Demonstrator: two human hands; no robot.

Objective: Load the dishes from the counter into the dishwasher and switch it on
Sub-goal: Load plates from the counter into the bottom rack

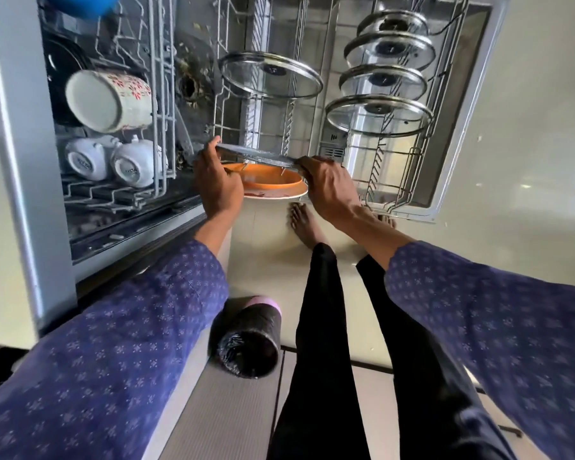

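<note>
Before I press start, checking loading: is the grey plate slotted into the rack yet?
Not yet: both hands hold the grey plate above the rack.

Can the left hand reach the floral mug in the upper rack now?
Probably not at once: the left hand grips the grey plate together with the right hand; the floral mug itself lies uncovered.

both hands grip a flat grey plate (256, 155) by its edges, left hand (217, 184) on one side, right hand (329, 187) on the other, above an orange plate (269, 179) stacked on a white plate (279, 195) in the pulled-out lower rack (409, 180). five glass lids (271, 74) stand in it; mugs (108, 99) fill the upper rack (160, 104).
</note>
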